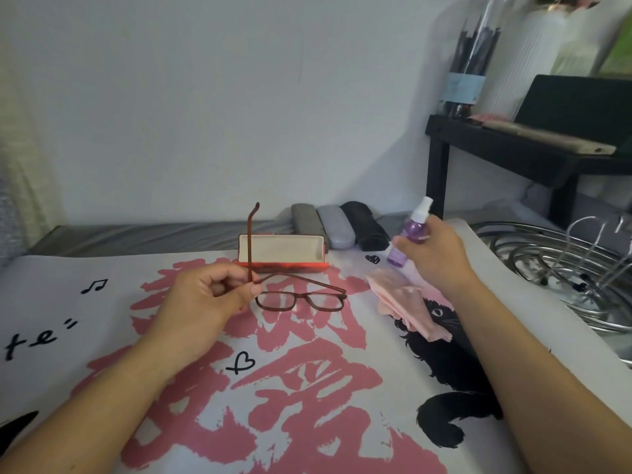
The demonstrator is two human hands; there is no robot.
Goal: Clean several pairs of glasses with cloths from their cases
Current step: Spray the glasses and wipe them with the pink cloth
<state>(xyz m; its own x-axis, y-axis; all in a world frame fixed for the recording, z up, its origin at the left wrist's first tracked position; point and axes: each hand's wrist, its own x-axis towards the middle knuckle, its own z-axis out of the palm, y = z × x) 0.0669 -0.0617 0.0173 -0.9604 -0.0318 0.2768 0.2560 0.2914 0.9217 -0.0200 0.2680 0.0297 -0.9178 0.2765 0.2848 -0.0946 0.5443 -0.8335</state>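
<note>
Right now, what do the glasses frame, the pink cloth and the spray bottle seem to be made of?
The glasses: thin reddish-brown frame, likely plastic, going by its smooth, even colour; clear lenses.
The pink cloth: soft fabric, probably microfibre; it lies limp and creased, matte.
The spray bottle, in the right hand: translucent purple plastic by its look, with a white nozzle.
The left hand pinches the frame at a hinge.

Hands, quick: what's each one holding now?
Left hand: closed on the brown glasses, pinching a temple arm.
Right hand: closed around the purple spray bottle.
</note>
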